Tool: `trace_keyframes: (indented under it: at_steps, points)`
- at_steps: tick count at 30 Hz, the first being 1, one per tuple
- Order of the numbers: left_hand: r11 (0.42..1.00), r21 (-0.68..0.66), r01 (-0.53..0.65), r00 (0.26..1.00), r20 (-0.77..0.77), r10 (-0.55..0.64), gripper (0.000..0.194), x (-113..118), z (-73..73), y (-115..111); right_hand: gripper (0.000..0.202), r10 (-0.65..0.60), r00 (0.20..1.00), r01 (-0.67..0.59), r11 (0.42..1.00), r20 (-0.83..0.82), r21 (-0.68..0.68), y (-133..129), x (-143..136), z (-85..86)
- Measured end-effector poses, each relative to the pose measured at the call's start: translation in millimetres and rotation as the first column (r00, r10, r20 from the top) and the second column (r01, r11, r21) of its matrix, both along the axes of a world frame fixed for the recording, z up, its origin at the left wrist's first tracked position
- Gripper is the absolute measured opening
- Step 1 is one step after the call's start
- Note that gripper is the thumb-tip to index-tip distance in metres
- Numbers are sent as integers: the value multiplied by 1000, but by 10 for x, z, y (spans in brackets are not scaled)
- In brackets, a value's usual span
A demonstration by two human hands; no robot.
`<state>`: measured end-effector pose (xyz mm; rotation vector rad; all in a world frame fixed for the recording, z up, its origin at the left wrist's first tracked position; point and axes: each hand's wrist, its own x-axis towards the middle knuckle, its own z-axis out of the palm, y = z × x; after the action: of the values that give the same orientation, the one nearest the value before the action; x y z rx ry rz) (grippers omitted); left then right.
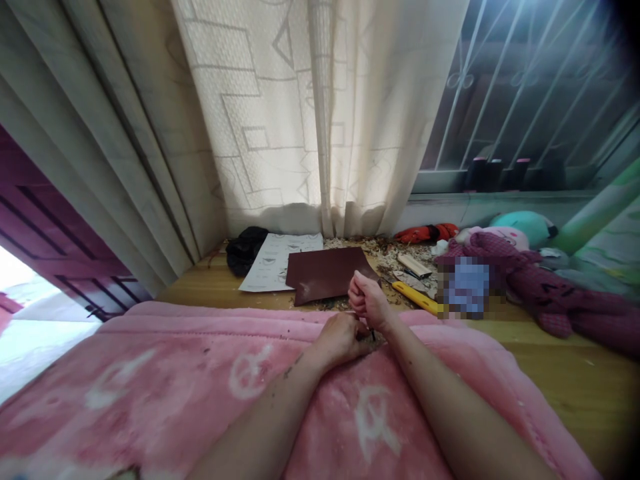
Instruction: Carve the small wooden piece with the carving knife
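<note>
Both my hands meet over the far edge of a pink blanket (pixel 200 373) that covers my lap. My right hand (pixel 369 300) is closed in a fist around a thin tool whose dark tip points down. My left hand (pixel 340 339) sits just below it with fingers curled around a small piece that I cannot make out. Small dark specks dot both forearms and the blanket.
On the wooden floor (pixel 550 360) beyond lie a dark red sheet (pixel 325 272), a printed paper (pixel 275 260), a black cloth (pixel 245 248), a yellow-handled knife (pixel 415 297), wood shavings (pixel 380 250) and plush toys (pixel 525 267). Curtains (pixel 320 113) hang behind; a barred window is at right.
</note>
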<state>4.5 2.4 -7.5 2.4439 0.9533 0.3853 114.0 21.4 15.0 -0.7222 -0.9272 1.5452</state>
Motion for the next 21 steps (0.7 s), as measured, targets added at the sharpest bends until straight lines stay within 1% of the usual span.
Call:
trace_keyframes:
  at_steps: [2, 4, 8, 12, 17, 21]
  points:
    - [1000, 5, -4, 1000, 9, 4, 27, 1, -17, 1, 44, -87, 996, 87, 996, 9, -35, 24, 1, -7]
    - [1000, 12, -15, 1000, 20, 15, 23, 1, -25, 0, 45, -195, 980, 197, 977, 28, -82, 48, 6, -16]
    - [1000, 9, -16, 999, 42, 16, 14, -4, -13, -7, 45, -370, 927, 374, 913, 57, -161, 82, 35, -39]
    - [1000, 7, -21, 1000, 0, 21, 15, -9, -5, -5, 44, -494, 867, 497, 848, 67, -183, 97, 81, -72]
    - [999, 35, -23, 999, -27, 24, 13, -11, -32, 10, 42, -579, 814, 573, 791, 40, -215, 112, 143, -131]
    - [998, 52, -20, 999, -44, 22, 10, -13, -26, 19, 42, -574, 818, 553, 776, 22, -304, 123, 187, -156]
